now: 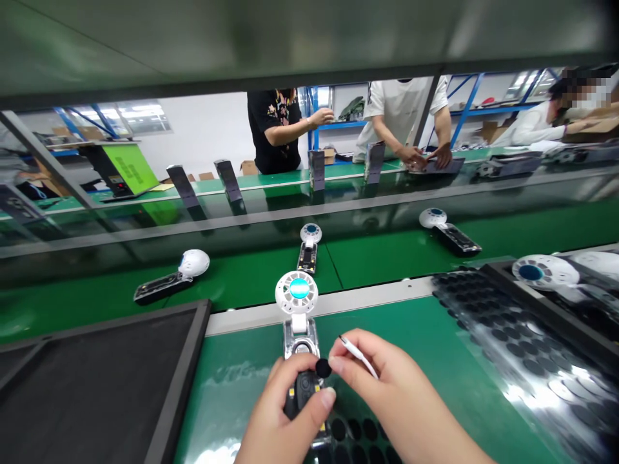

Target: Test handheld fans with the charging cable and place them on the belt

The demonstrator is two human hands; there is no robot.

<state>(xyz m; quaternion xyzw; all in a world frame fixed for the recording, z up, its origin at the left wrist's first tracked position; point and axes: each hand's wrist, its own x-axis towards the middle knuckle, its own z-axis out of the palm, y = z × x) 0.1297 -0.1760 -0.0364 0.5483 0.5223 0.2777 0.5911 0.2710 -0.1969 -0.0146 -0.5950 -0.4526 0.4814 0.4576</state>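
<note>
Hands on fan, white tool, black pad

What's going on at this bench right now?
A person is working on a handheld fan whose handle casing is open. The left hand grips the handle over the green mat. The right hand holds a thin white tool and has a round black pad at its fingertips, close to the open handle. A sheet of black pads lies to the right. Similar fans lie on the belt beyond.
</note>
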